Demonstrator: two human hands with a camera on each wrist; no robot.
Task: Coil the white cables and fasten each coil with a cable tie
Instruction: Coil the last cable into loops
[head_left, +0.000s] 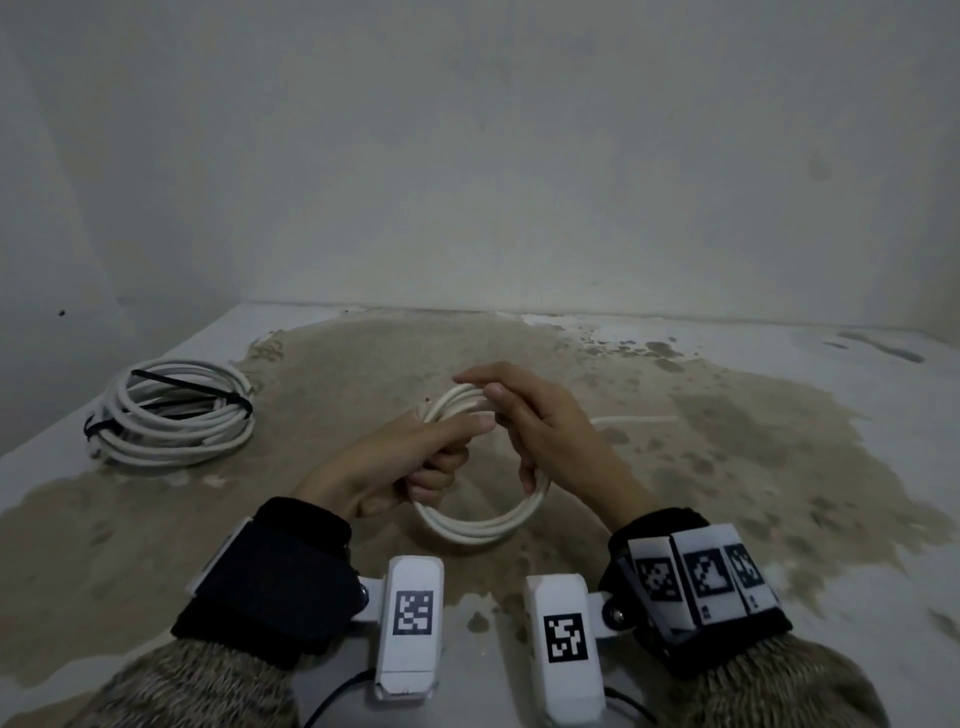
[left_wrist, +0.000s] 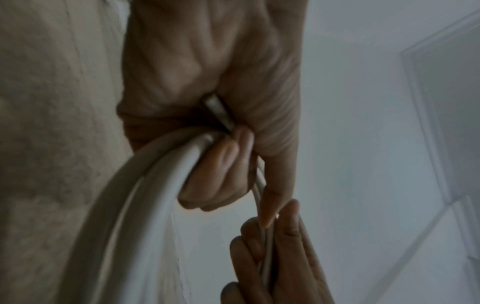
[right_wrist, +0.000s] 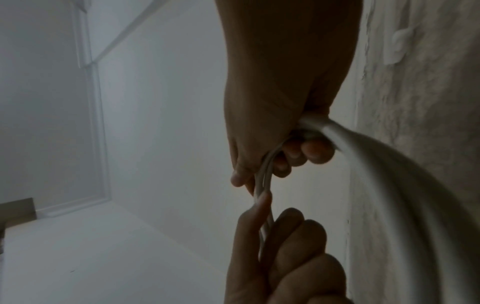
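A small coil of white cable (head_left: 480, 531) is held upright over the table between both hands. My left hand (head_left: 415, 462) grips its left side, fingers curled round the strands (left_wrist: 145, 185). On the coil's upper right my right hand (head_left: 535, 421) holds the strands, thumb on top and fingers wrapped underneath. In the right wrist view the right hand (right_wrist: 291, 152) closes on the cable (right_wrist: 389, 164), and the left hand (right_wrist: 285, 257) pinches the same strands just below. A finished white coil (head_left: 171, 415), bound with black cable ties (head_left: 187, 385), lies at the far left.
The table (head_left: 753, 467) has a worn white top with a large brown patch, and a wall stands close behind it. A thin white strand (head_left: 639, 418) lies on the table right of my right hand. The table's left edge runs past the finished coil.
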